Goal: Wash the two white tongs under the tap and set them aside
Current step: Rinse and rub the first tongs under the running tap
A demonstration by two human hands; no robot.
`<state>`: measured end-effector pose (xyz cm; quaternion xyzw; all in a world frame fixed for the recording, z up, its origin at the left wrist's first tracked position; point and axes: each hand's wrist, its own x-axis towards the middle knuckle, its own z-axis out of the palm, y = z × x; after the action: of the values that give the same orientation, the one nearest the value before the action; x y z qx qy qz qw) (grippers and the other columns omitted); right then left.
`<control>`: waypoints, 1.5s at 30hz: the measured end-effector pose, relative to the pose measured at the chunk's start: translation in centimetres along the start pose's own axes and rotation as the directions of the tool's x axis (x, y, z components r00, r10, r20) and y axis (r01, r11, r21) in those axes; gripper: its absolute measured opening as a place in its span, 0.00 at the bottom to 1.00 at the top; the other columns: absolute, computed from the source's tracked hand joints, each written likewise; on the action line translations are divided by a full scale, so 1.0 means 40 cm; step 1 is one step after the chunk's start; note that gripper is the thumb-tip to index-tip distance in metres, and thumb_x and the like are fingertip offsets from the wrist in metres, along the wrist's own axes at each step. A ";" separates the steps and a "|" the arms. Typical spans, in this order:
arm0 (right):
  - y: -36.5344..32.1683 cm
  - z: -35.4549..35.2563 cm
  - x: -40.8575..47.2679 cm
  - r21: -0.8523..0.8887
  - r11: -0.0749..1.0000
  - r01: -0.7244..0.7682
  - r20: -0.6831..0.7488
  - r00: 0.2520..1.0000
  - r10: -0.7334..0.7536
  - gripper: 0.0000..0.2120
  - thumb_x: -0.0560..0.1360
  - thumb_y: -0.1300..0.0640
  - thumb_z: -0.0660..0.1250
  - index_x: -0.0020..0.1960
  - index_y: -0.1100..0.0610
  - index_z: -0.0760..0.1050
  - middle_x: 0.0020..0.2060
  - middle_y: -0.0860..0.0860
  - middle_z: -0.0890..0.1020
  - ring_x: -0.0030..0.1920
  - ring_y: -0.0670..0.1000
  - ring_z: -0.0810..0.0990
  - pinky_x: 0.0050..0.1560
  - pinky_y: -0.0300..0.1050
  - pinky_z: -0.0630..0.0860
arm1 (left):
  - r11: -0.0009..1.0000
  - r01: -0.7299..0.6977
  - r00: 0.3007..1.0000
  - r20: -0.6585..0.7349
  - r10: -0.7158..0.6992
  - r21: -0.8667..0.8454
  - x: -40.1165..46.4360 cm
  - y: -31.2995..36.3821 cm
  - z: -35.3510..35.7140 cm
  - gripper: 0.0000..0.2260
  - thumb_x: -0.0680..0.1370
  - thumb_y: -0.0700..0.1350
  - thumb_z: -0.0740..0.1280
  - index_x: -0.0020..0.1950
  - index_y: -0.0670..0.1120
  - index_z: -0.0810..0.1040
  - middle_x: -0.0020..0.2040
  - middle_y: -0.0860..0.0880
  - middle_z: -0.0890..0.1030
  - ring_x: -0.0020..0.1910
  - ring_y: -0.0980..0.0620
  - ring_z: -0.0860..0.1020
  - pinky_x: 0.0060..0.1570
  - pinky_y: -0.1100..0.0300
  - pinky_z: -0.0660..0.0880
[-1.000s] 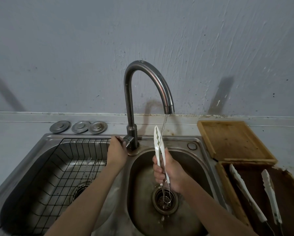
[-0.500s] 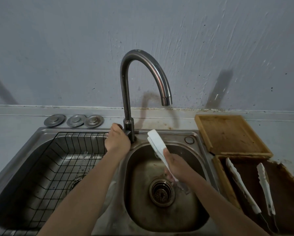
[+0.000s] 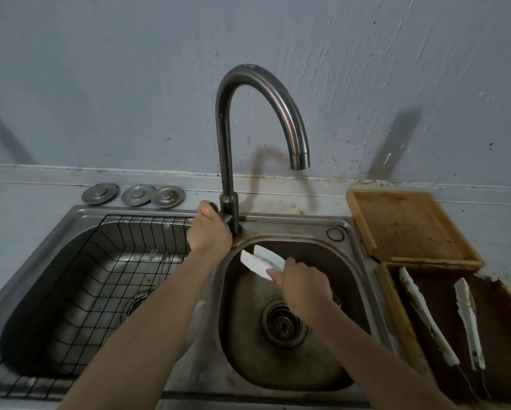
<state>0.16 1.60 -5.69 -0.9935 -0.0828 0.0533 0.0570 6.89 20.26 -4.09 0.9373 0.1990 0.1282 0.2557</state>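
My right hand (image 3: 303, 287) grips a pair of white tongs (image 3: 261, 260) over the right sink bowl (image 3: 348, 279); its white tips point up and left, and its handle end is hidden under my hand. My left hand (image 3: 208, 230) grips the tap's handle at the base of the curved steel tap (image 3: 227, 161). No water runs from the spout. A second pair of white tongs (image 3: 425, 312) lies spread in the dark wooden tray (image 3: 396, 315) to the right of the sink.
A black wire basket (image 3: 79, 294) sits in the left bowl with a metal utensil in it. Three metal sink plugs (image 3: 134, 195) lie behind the sink. A lighter wooden tray (image 3: 408, 226) sits at the back right. The drain strainer (image 3: 282, 324) is in the right bowl.
The water has stopped running. My right hand has lowered the tongs from upright under the spout to a tilt low over the right bowl. My left hand has stayed on the tap's handle.
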 end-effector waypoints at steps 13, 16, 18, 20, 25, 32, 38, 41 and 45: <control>0.036 -0.012 -0.032 -0.099 0.993 0.058 0.453 0.892 -0.007 0.16 0.80 0.51 0.55 0.61 0.55 0.75 0.60 0.55 0.78 0.61 0.57 0.75 0.59 0.53 0.73 | 0.996 0.022 1.000 -0.017 -0.023 -0.089 -0.024 0.003 -0.005 0.11 0.76 0.41 0.61 0.49 0.49 0.58 0.52 0.43 0.75 0.45 0.46 0.73 0.41 0.51 0.71; 0.055 -0.023 -0.035 -0.079 0.993 0.087 0.404 0.913 -0.047 0.16 0.80 0.47 0.55 0.65 0.48 0.72 0.61 0.55 0.76 0.60 0.57 0.75 0.52 0.50 0.72 | 0.978 0.029 0.999 -0.011 -0.032 -0.207 -0.048 -0.004 -0.004 0.19 0.71 0.35 0.68 0.57 0.44 0.64 0.54 0.42 0.74 0.51 0.44 0.75 0.46 0.52 0.74; 0.089 -0.041 -0.026 -0.010 0.999 -0.034 0.421 0.907 0.035 0.25 0.76 0.37 0.57 0.61 0.55 0.75 0.53 0.55 0.80 0.52 0.56 0.78 0.44 0.46 0.71 | 0.891 0.214 0.977 0.078 -0.200 -0.400 -0.072 0.002 0.004 0.26 0.68 0.34 0.71 0.62 0.40 0.64 0.59 0.40 0.74 0.56 0.41 0.75 0.53 0.51 0.73; 0.144 -0.076 -0.016 0.141 0.973 -0.183 0.381 0.917 0.117 0.36 0.70 0.29 0.57 0.55 0.61 0.76 0.41 0.53 0.80 0.42 0.51 0.78 0.36 0.43 0.69 | 0.744 0.434 0.893 0.131 -0.431 -0.509 -0.109 0.028 0.019 0.29 0.69 0.36 0.70 0.67 0.37 0.63 0.64 0.37 0.71 0.61 0.38 0.72 0.59 0.47 0.71; 0.303 -0.179 0.016 0.380 0.880 -0.286 0.127 0.958 0.257 0.32 0.70 0.36 0.66 0.61 0.61 0.72 0.40 0.50 0.78 0.35 0.45 0.78 0.29 0.38 0.71 | 0.839 0.374 0.923 0.068 -0.379 -0.395 -0.196 0.146 0.080 0.24 0.71 0.35 0.67 0.65 0.40 0.64 0.68 0.38 0.64 0.67 0.38 0.64 0.65 0.43 0.62; 0.489 -0.227 0.076 0.426 0.781 -0.457 -0.006 0.861 0.508 0.35 0.70 0.45 0.71 0.68 0.62 0.62 0.59 0.60 0.71 0.53 0.58 0.76 0.47 0.52 0.79 | 0.844 -0.339 0.807 0.332 0.488 -0.416 -0.198 0.339 0.155 0.11 0.75 0.35 0.59 0.48 0.49 0.76 0.49 0.51 0.79 0.52 0.50 0.77 0.54 0.58 0.73; 0.554 -0.188 0.127 0.295 0.788 -0.540 0.011 0.827 0.562 0.34 0.66 0.47 0.75 0.64 0.63 0.66 0.56 0.61 0.72 0.52 0.57 0.75 0.55 0.55 0.77 | 0.722 -0.649 0.614 0.394 0.684 -0.241 -0.207 0.460 0.236 0.14 0.74 0.35 0.61 0.56 0.48 0.76 0.54 0.48 0.79 0.56 0.48 0.77 0.54 0.54 0.76; 0.567 -0.167 0.156 0.365 0.765 -0.531 -0.031 0.814 0.580 0.35 0.66 0.49 0.76 0.64 0.63 0.65 0.56 0.61 0.75 0.53 0.59 0.77 0.54 0.55 0.78 | 0.635 -0.752 0.489 0.494 0.719 -0.179 -0.213 0.481 0.279 0.22 0.73 0.35 0.63 0.66 0.47 0.69 0.63 0.45 0.75 0.66 0.44 0.69 0.65 0.45 0.69; 0.577 -0.138 0.188 0.362 0.794 -0.487 -0.106 0.825 0.555 0.35 0.68 0.52 0.75 0.67 0.62 0.62 0.58 0.62 0.73 0.58 0.61 0.73 0.54 0.53 0.74 | 0.605 -0.785 0.429 0.589 0.685 -0.132 -0.218 0.480 0.316 0.33 0.72 0.35 0.65 0.74 0.46 0.57 0.72 0.44 0.67 0.72 0.42 0.61 0.68 0.42 0.62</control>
<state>11.84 -20.32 -3.80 -0.9546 0.2116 -0.0241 0.2084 9.38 -4.15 -5.71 0.9358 -0.3102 -0.0852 0.1441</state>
